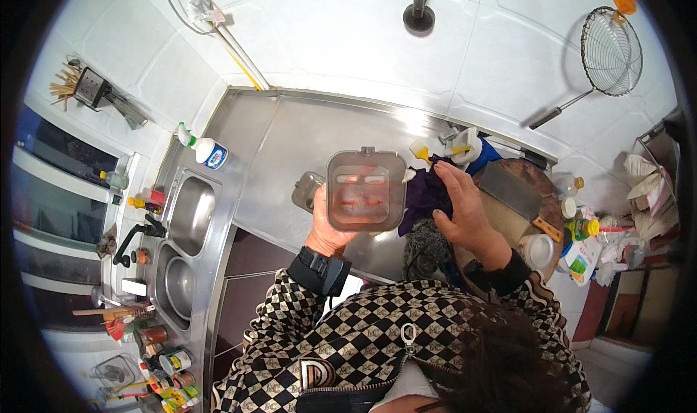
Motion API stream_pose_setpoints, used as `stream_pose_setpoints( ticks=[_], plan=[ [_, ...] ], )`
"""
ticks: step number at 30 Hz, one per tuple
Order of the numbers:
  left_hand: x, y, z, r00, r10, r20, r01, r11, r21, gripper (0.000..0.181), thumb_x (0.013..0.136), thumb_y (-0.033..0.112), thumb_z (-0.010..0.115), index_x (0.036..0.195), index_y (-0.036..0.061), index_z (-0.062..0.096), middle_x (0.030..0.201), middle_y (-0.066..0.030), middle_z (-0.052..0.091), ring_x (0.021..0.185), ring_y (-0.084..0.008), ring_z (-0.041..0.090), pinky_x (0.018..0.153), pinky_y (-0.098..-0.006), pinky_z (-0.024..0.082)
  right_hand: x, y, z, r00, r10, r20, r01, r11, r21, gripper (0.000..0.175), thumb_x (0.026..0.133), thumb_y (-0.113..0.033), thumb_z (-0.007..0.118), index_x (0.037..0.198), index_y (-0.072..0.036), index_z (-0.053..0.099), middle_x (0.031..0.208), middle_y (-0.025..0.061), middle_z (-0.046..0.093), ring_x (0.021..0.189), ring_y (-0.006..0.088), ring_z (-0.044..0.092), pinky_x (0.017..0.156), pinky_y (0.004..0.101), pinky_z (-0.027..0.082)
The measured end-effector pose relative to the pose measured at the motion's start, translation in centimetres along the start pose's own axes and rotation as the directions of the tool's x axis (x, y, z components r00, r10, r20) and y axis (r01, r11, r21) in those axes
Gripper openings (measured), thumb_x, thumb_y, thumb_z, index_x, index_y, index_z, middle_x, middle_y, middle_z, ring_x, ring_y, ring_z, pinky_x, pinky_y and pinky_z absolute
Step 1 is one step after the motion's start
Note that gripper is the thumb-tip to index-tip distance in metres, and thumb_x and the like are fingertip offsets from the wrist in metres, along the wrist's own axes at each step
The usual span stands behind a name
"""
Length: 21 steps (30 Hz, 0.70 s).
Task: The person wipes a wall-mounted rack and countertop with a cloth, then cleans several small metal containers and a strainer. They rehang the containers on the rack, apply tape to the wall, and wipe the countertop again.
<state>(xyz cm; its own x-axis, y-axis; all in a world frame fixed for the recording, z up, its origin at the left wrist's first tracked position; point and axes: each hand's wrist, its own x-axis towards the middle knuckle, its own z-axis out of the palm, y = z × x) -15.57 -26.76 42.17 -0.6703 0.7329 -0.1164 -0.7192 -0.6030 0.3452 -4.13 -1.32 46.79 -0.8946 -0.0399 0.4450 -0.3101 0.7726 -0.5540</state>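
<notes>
My left hand (326, 222) holds a translucent grey plastic container (367, 191) from below and its left side; fingers show through it. Behind it, at the left, a smaller translucent container (307, 191) rests on the stainless steel counter (272, 162). To the right, my right hand (463, 209) is raised with fingers apart, holding nothing, near a dark purple cloth (427, 192). A grey fluffy cloth (427, 249) lies below the purple one. Beyond them is a brush with yellow bristles (420, 150).
A cleaver (509, 187) and a white tub (539, 251) lie on a round wooden chopping board (544, 179) at the right. A spray bottle (209, 153) lies near the double sink (218, 195) at the left. A wire skimmer (611, 51) hangs on the wall.
</notes>
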Motion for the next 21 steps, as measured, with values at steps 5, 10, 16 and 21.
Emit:
stream_pose_setpoints(
  ticks=[5,10,16,21],
  plan=[
    [0.6,-0.1,0.9,1.000,-0.029,0.006,0.029,1.000,-0.007,0.085,0.094,0.062,0.051,0.151,0.0009,0.032,0.142,-0.0391,0.041,0.120,-0.0521,0.054,0.099,-0.0561,0.051,2.3,-1.6,-0.1,0.998,-0.036,0.051,0.027,0.987,0.160,0.089,0.071,-0.013,0.069,0.150,0.002,0.029,0.146,0.0277,0.041,0.134,0.0435,0.041,0.113,0.0479,0.031],
    [1.1,-0.1,2.8,0.998,-0.043,0.046,0.041,0.998,0.048,0.076,0.097,0.059,0.048,0.148,0.0033,0.036,0.143,-0.0388,0.040,0.122,-0.0544,0.053,0.099,-0.0596,0.051,3.6,-2.5,-0.2,0.994,-0.092,0.065,0.071,0.959,0.275,0.097,0.072,-0.017,0.070,0.153,0.001,0.020,0.154,0.0294,0.031,0.142,0.0440,0.032,0.117,0.0484,0.024],
    [0.4,0.5,5.5,0.996,0.008,0.084,-0.014,0.998,0.067,0.061,0.103,0.052,0.037,0.146,0.0084,0.042,0.148,-0.0316,0.039,0.123,-0.0519,0.053,0.097,-0.0645,0.051,4.5,-3.5,-0.1,0.995,-0.079,0.054,0.056,0.939,0.341,0.090,0.075,-0.016,0.069,0.151,0.001,0.023,0.149,0.0279,0.036,0.138,0.0447,0.036,0.115,0.0492,0.028],
    [-0.4,0.9,6.4,0.996,0.039,0.084,-0.055,0.981,0.188,0.056,0.104,0.048,0.031,0.148,0.0136,0.041,0.151,-0.0211,0.042,0.131,-0.0470,0.049,0.098,-0.0631,0.051,5.2,-4.0,-0.7,1.000,-0.016,0.005,0.011,0.850,0.526,0.081,0.081,-0.013,0.066,0.150,0.001,0.027,0.141,0.0217,0.046,0.125,0.0316,0.052,0.105,0.0416,0.041]
  ],
)
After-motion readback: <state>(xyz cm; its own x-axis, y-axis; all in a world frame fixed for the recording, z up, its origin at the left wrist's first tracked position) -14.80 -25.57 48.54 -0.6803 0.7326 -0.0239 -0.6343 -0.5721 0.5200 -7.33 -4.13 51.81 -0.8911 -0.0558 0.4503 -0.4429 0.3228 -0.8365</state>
